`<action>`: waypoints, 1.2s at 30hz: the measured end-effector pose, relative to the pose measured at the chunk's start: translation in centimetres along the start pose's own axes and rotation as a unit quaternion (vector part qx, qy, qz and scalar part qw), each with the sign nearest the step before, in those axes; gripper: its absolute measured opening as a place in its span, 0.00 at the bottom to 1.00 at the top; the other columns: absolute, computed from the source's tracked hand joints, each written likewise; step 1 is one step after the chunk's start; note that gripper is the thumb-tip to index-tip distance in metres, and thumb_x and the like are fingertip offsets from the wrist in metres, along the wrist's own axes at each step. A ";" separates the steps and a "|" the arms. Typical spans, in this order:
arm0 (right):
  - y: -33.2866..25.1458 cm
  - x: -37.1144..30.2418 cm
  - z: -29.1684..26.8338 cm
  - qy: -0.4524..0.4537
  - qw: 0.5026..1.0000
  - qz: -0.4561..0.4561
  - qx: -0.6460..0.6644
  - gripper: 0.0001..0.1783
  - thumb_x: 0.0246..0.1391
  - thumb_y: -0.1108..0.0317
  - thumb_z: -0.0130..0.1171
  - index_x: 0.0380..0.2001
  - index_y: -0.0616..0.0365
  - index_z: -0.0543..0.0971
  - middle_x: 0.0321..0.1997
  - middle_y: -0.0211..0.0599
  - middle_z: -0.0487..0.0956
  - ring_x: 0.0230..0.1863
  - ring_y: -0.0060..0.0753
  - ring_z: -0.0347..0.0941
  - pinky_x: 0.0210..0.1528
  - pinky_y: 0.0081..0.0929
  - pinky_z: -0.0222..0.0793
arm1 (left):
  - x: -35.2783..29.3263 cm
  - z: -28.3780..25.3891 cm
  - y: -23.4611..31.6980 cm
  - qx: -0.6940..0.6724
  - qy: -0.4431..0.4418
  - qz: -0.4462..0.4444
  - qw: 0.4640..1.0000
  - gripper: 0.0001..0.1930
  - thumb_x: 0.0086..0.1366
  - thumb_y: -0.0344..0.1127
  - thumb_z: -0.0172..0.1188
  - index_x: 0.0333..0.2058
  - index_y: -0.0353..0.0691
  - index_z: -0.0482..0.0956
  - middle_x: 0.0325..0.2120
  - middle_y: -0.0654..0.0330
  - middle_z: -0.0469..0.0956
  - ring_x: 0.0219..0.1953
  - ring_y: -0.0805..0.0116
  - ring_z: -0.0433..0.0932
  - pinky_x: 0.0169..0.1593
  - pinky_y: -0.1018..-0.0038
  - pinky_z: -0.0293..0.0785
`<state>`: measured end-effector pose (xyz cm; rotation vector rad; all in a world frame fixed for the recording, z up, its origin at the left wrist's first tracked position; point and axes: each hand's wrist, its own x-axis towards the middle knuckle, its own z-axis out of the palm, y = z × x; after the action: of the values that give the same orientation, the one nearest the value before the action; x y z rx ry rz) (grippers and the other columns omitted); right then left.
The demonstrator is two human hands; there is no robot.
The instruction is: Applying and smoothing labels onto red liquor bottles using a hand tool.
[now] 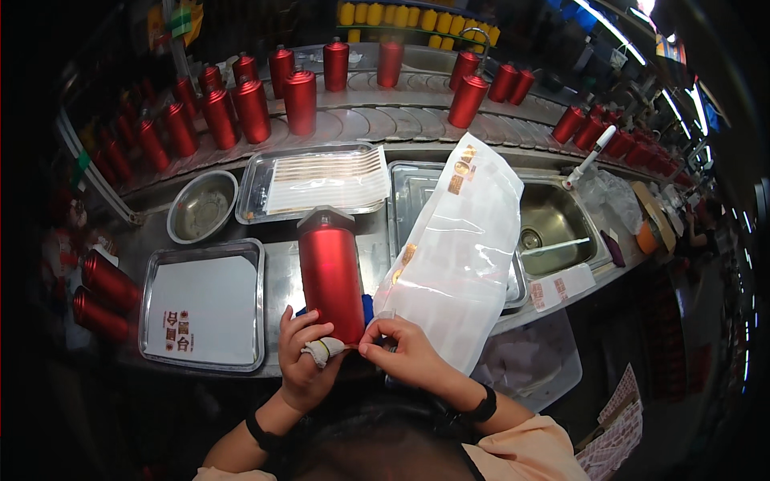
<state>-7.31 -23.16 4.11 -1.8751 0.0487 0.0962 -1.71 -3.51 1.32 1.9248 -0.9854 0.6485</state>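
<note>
A red metallic bottle [330, 280] lies in front of me on something blue [368, 309], a grey angular piece at its far end. My left hand [306, 367] grips the bottle's near end from the left, and one finger wears a white cloth wrap [323, 351]. At the near right edge of the bottle, the thumb and fingers of my right hand [409, 353] are pinched together. Whatever is between them is too small to make out. Beside that hand lies a large, glossy translucent sheet [457, 264] with gold decals.
Left are a tray [261, 309] with a white decal sheet and a metal bowl [203, 207]. Behind the bottle sits a tray [249, 192] with striped sheets. A sink [561, 224] is at right. Red bottles [300, 100] line the conveyor [361, 124] across the back.
</note>
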 end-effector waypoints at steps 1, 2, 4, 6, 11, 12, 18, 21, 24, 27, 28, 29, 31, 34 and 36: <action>0.0 0.1 -0.1 -0.007 1.000 0.003 0.003 0.05 0.54 0.69 0.65 0.30 0.59 0.81 0.34 0.28 0.78 0.35 0.17 0.71 0.37 0.18 0.67 | -0.1 -0.1 -0.2 0.006 0.002 0.002 1.000 0.21 0.44 0.26 0.76 0.34 0.42 0.73 0.45 0.60 0.79 0.53 0.51 0.76 0.65 0.42 0.59; 0.1 0.0 -0.1 0.001 1.000 0.009 0.017 0.05 0.54 0.69 0.65 0.30 0.59 0.81 0.34 0.28 0.78 0.36 0.17 0.71 0.38 0.18 0.67 | -0.3 -0.4 -0.2 0.002 -0.004 0.006 1.000 0.19 0.45 0.25 0.75 0.33 0.41 0.74 0.47 0.58 0.78 0.54 0.51 0.77 0.66 0.41 0.56; 0.4 0.0 -0.1 0.017 0.999 0.012 0.043 0.04 0.53 0.70 0.65 0.30 0.58 0.81 0.33 0.27 0.78 0.37 0.18 0.71 0.38 0.18 0.67 | -0.2 -0.9 -0.2 -0.006 0.001 0.003 1.000 0.17 0.46 0.23 0.74 0.32 0.41 0.74 0.48 0.56 0.78 0.54 0.51 0.77 0.66 0.39 0.56; 0.5 0.0 0.0 0.023 0.998 0.012 0.053 0.05 0.53 0.70 0.66 0.29 0.58 0.80 0.33 0.27 0.78 0.36 0.18 0.72 0.37 0.18 0.67 | -0.9 -1.1 -0.6 -0.008 0.008 -0.005 1.000 0.17 0.46 0.23 0.74 0.32 0.40 0.74 0.47 0.55 0.78 0.53 0.51 0.78 0.66 0.38 0.56; 0.0 0.1 -0.1 0.041 0.997 0.005 0.073 0.05 0.51 0.70 0.65 0.28 0.60 0.81 0.32 0.30 0.77 0.33 0.20 0.70 0.35 0.19 0.66 | -1.2 -1.3 -0.9 0.003 -0.004 -0.034 0.999 0.15 0.47 0.22 0.73 0.33 0.40 0.77 0.48 0.56 0.78 0.53 0.53 0.78 0.66 0.40 0.56; -0.2 0.1 -0.1 0.038 0.996 0.011 0.080 0.05 0.51 0.70 0.65 0.28 0.60 0.81 0.32 0.30 0.77 0.33 0.20 0.69 0.35 0.19 0.66 | -1.3 -1.3 -0.9 0.000 -0.006 -0.032 0.999 0.17 0.48 0.22 0.73 0.37 0.40 0.77 0.49 0.56 0.78 0.54 0.54 0.77 0.67 0.41 0.56; -0.7 0.0 0.2 0.042 0.995 0.035 0.089 0.05 0.51 0.70 0.65 0.28 0.59 0.81 0.31 0.29 0.77 0.32 0.19 0.68 0.34 0.18 0.65 | -1.4 -1.4 -1.0 0.001 -0.013 -0.035 0.999 0.21 0.50 0.22 0.72 0.43 0.41 0.76 0.48 0.58 0.77 0.54 0.55 0.77 0.68 0.43 0.56; -0.6 0.1 0.4 0.046 0.996 0.030 0.072 0.06 0.52 0.69 0.66 0.27 0.60 0.80 0.31 0.29 0.77 0.31 0.19 0.68 0.34 0.18 0.65 | -1.4 -1.5 -1.1 -0.002 -0.006 -0.022 1.000 0.21 0.49 0.22 0.72 0.43 0.41 0.77 0.48 0.58 0.77 0.53 0.55 0.77 0.67 0.43 0.57; -0.5 0.1 0.5 0.057 0.997 0.015 0.050 0.07 0.52 0.69 0.66 0.27 0.60 0.80 0.29 0.29 0.77 0.31 0.20 0.68 0.34 0.19 0.65 | -1.5 -1.2 -1.1 -0.001 -0.003 -0.017 1.000 0.20 0.48 0.21 0.71 0.41 0.42 0.79 0.48 0.58 0.78 0.53 0.55 0.78 0.67 0.43 0.57; -0.3 0.4 0.5 0.064 0.996 0.019 0.059 0.07 0.51 0.68 0.66 0.26 0.60 0.80 0.28 0.29 0.78 0.30 0.20 0.69 0.34 0.20 0.65 | -1.5 -1.1 -1.1 0.003 0.001 -0.006 1.000 0.19 0.47 0.21 0.71 0.39 0.43 0.80 0.47 0.58 0.79 0.53 0.55 0.78 0.68 0.43 0.57; -0.2 0.4 0.5 0.066 0.995 0.029 0.074 0.08 0.51 0.68 0.66 0.26 0.60 0.80 0.27 0.29 0.78 0.30 0.20 0.69 0.33 0.21 0.65 | -1.5 -1.1 -1.1 0.009 -0.005 0.003 1.000 0.19 0.47 0.21 0.72 0.38 0.44 0.81 0.47 0.58 0.79 0.53 0.55 0.78 0.68 0.43 0.57; 0.0 0.5 0.4 0.066 0.995 0.030 0.074 0.08 0.51 0.68 0.66 0.26 0.60 0.80 0.27 0.29 0.78 0.30 0.20 0.69 0.33 0.21 0.65 | -1.4 -1.1 -1.1 0.017 -0.011 0.013 1.000 0.18 0.46 0.22 0.72 0.38 0.45 0.81 0.47 0.59 0.79 0.54 0.55 0.78 0.67 0.43 0.57; 0.3 0.5 0.4 0.070 0.997 0.006 0.036 0.08 0.50 0.69 0.66 0.25 0.61 0.79 0.27 0.30 0.79 0.30 0.21 0.70 0.34 0.22 0.65 | -1.1 -1.1 -1.0 0.026 -0.022 0.022 0.999 0.14 0.48 0.26 0.72 0.35 0.45 0.81 0.48 0.60 0.79 0.54 0.56 0.77 0.67 0.42 0.56; 0.0 0.6 0.2 0.066 0.997 0.011 0.028 0.08 0.50 0.69 0.66 0.25 0.61 0.79 0.27 0.30 0.79 0.30 0.22 0.70 0.34 0.21 0.65 | -0.4 -1.0 -0.6 0.041 -0.042 0.031 0.998 0.08 0.51 0.31 0.71 0.29 0.45 0.79 0.49 0.62 0.80 0.56 0.57 0.76 0.66 0.40 0.55; -0.3 0.5 0.2 0.066 0.997 0.015 0.034 0.07 0.50 0.69 0.66 0.25 0.61 0.79 0.28 0.31 0.79 0.30 0.22 0.70 0.34 0.22 0.65 | 0.2 -1.1 -0.2 0.048 -0.050 0.032 0.997 0.07 0.52 0.33 0.70 0.26 0.45 0.78 0.50 0.62 0.80 0.57 0.57 0.75 0.66 0.40 0.55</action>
<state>-6.77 -22.84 4.26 -1.8112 0.1690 -0.0095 -1.48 -2.55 1.88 2.0331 -1.1006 0.6504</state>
